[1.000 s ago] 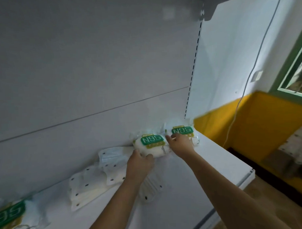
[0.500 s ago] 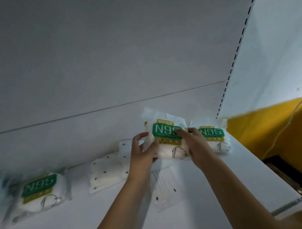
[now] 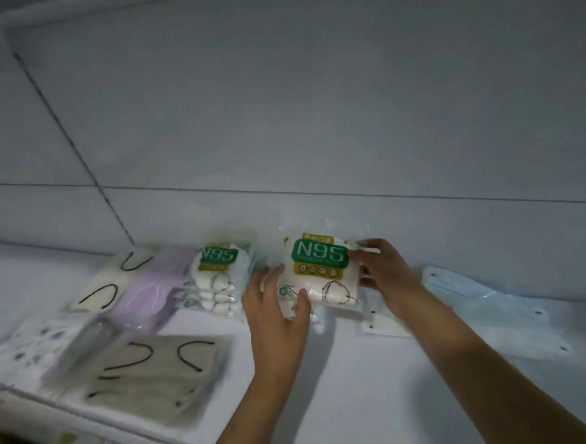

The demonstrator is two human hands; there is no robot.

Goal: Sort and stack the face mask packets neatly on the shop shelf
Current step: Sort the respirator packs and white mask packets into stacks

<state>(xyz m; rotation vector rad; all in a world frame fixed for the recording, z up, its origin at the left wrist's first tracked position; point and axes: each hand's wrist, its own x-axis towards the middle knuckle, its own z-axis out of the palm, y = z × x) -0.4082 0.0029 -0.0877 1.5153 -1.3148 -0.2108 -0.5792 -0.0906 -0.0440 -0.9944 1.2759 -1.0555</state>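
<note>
Two hands hold a clear plastic packet of white masks with a green N95 label (image 3: 321, 274) above the white shop shelf (image 3: 340, 386).

The left hand (image 3: 276, 308) curls round its lower left edge; the right hand (image 3: 384, 271) grips its right edge. A stack of matching N95 packets (image 3: 220, 280) stands just to the left.

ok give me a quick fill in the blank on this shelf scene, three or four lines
1. Both hands hold a packet printed ____ in white on green.
2. The stack with the same label lies to the ____ of the left hand.
3. The packet beside that stack is pale ____.
4. The right hand grips the held packet's ____ edge.

Missing words: N95; left; purple; right
</note>
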